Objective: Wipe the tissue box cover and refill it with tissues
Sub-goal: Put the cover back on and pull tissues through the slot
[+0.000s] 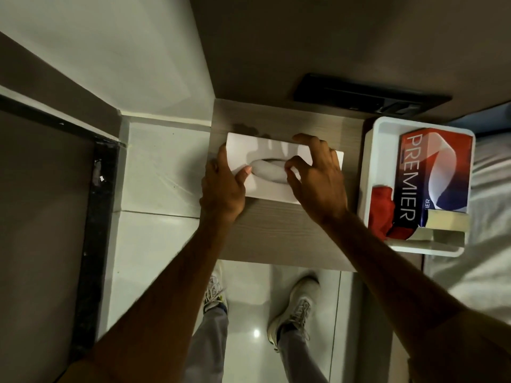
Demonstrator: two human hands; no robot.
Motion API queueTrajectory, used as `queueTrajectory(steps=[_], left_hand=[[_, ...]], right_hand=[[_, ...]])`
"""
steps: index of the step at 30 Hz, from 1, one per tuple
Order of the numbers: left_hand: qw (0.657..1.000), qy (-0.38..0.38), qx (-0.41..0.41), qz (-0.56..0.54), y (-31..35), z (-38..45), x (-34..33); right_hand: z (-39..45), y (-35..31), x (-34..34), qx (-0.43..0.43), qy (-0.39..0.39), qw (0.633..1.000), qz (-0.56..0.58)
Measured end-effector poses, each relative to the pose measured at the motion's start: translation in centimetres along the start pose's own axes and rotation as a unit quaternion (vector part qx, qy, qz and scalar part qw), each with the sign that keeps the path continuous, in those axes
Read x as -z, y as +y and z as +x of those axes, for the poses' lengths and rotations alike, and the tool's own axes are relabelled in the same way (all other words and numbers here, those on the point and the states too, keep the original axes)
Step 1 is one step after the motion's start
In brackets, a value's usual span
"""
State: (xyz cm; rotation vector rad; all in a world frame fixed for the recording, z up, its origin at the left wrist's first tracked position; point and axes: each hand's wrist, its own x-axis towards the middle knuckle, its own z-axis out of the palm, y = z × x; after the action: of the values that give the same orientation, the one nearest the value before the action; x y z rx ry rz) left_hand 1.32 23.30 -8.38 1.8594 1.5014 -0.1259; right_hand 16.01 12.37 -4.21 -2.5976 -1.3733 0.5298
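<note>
Refill step, judged near its end: white rectangular tissue box cover [276, 186] on wooden bedside table [276, 239]; left hand [224, 186] steadies its end, right hand [318, 175] fingertips pinch at the slot. Next: draw a tissue up.

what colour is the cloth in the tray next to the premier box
Red. The cloth lies bunched in the white tray, seen in the head view.

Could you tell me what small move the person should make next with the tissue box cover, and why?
Probably lift the cover off the bedside table. Both hands already grip it, the left hand at its end and the right hand at the slot, where no tissue shows. The red cloth and Premier box sit in the tray.
</note>
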Motion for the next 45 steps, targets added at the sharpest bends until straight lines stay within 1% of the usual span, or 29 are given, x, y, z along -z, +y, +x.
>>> queueTrajectory(steps=[2,3,9,11,14,16,19,22,24,26,28,30,32,35,37,40,42,43,44,45], left_hand=[[1.0,0.006,0.003,-0.004,0.1,-0.1,-0.2],[1.0,0.009,0.004,-0.007,0.1,-0.1,-0.3],[1.0,0.016,0.001,-0.004,-0.2,-0.2,-0.6],[1.0,0.019,-0.001,-0.004,-0.3,-0.4,-0.7],[1.0,0.023,-0.004,-0.005,-0.4,-0.5,-0.8],[1.0,0.023,-0.005,-0.009,-0.4,-0.5,-0.8],[0.999,0.021,-0.016,-0.034,-0.6,-0.7,-0.9],[0.997,0.034,-0.05,-0.046,-1.3,-1.1,-1.1],[0.996,0.042,-0.072,-0.04,-1.8,-1.4,-1.3],[0.994,0.045,-0.092,-0.033,-2.2,-1.7,-1.4],[0.991,0.053,-0.122,-0.012,-2.5,-1.8,-1.6],[0.989,0.058,-0.136,0.018,-2.9,-2.0,-1.8],[0.988,0.06,-0.136,0.036,-3.1,-2.1,-2.0],[0.987,0.058,-0.14,0.052,-3.0,-2.4,-2.2],[0.987,0.051,-0.133,0.078,-2.7,-2.0,-2.0],[0.986,0.006,-0.131,0.107,-2.1,-2.5,-1.0],[0.987,-0.036,-0.125,0.097,-1.6,-2.7,0.2],[0.988,-0.046,-0.121,0.089,-1.4,-2.6,0.9],[0.988,-0.043,-0.116,0.088,-0.8,-2.9,1.9],[0.989,-0.02,-0.114,0.092,-1.0,-4.0,2.4]], right_hand=[[-1.0,-0.2,0.7,0.002,0.039,0.999,0.008],[-1.4,-0.3,0.9,-0.006,0.046,0.999,0.015],[-2.0,-0.6,1.0,-0.091,0.03,0.99,0.101],[-2.1,-0.7,1.0,-0.077,0.039,0.992,0.094],[-2.5,-0.7,1.0,-0.029,0.073,0.995,0.058],[-2.8,-0.5,0.9,-0.01,0.082,0.995,0.047],[-3.3,0.0,0.4,0.004,0.08,0.996,0.034],[-3.7,0.4,-0.2,0.009,0.111,0.993,0.047],[-4.1,0.8,-0.5,-0.021,0.137,0.988,0.062],[-4.9,1.6,-0.9,-0.086,0.153,0.981,0.078],[-6.0,2.5,-1.6,-0.156,0.139,0.973,0.1],[-7.1,3.2,-2.6,-0.211,0.102,0.962,0.137],[-7.7,3.5,-3.3,-0.237,0.087,0.952,0.176],[-7.8,3.7,-4.0,-0.227,0.106,0.946,0.206],[-7.6,4.1,-4.0,-0.225,0.103,0.946,0.208],[-8.0,4.6,-3.7,-0.199,0.076,0.96,0.179],[-7.9,4.6,-2.6,-0.191,0.05,0.966,0.165],[-7.6,4.7,-1.8,-0.189,0.047,0.968,0.158],[-7.7,4.5,-0.4,-0.182,0.053,0.97,0.151],[-8.4,4.3,0.9,-0.168,0.071,0.972,0.146]])
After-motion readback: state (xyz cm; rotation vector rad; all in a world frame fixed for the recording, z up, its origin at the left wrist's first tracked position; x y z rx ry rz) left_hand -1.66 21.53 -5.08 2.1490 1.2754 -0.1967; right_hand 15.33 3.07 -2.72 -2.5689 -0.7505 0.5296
